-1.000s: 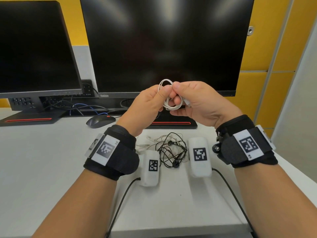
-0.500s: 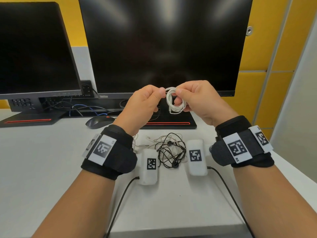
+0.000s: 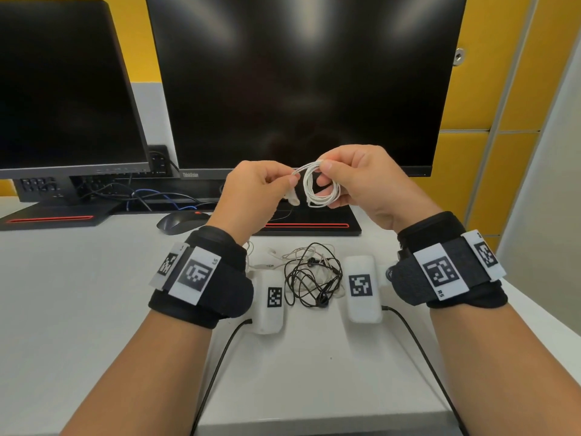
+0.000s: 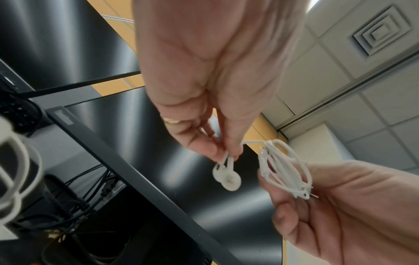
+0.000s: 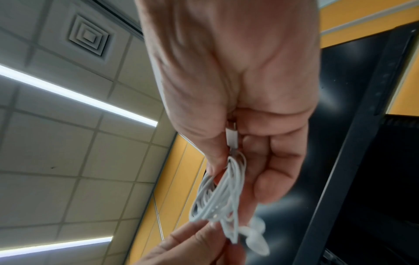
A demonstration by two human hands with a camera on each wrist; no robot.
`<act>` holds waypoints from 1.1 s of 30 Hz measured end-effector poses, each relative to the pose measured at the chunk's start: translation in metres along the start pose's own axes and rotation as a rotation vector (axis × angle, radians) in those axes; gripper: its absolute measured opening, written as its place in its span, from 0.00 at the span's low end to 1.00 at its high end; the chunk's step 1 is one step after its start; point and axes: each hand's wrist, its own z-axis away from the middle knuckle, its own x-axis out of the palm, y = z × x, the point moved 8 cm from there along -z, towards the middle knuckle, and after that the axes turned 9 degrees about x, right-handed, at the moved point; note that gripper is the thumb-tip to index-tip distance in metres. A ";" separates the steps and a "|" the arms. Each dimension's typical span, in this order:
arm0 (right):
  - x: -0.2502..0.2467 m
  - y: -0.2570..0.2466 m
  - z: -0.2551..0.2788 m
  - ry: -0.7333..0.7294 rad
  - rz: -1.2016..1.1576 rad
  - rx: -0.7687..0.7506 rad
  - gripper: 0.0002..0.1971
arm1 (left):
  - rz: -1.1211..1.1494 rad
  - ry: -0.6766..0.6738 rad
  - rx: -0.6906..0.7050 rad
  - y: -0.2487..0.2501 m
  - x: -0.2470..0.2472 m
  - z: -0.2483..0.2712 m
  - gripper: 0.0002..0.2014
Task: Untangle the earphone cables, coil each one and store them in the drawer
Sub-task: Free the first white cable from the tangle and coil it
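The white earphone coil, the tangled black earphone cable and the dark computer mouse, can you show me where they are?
white earphone coil (image 3: 321,187): head view, on the looped wire strands.
tangled black earphone cable (image 3: 309,280): head view, middle of the tangle.
dark computer mouse (image 3: 180,221): head view, on its rounded top.

You've a white earphone cable (image 3: 320,187), a black tangled cable (image 3: 311,280), black wristbands (image 3: 217,278) with black-and-white square code tags — white counter (image 3: 78,294), yellow wall panels (image 3: 465,99).
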 end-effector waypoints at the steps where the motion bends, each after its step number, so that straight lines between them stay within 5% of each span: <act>1: 0.002 0.000 0.001 -0.020 0.002 0.008 0.09 | 0.032 0.017 -0.009 -0.001 0.001 0.000 0.08; 8: 0.003 0.006 0.001 -0.005 -0.033 0.049 0.06 | 0.506 0.024 -0.179 -0.011 0.015 0.003 0.08; 17: -0.003 0.005 -0.002 0.097 -0.013 -0.008 0.06 | 0.688 -0.079 -0.269 -0.006 0.030 0.009 0.09; 21: 0.000 0.003 -0.002 0.089 0.026 -0.023 0.06 | 0.611 -0.094 -0.237 -0.004 0.029 0.010 0.05; 28: 0.007 0.004 0.000 0.020 0.013 0.044 0.09 | 0.417 -0.094 -0.217 -0.010 0.025 0.007 0.15; 33: 0.005 0.006 0.000 -0.004 -0.065 0.083 0.08 | 0.307 0.054 -0.093 -0.006 0.010 0.003 0.16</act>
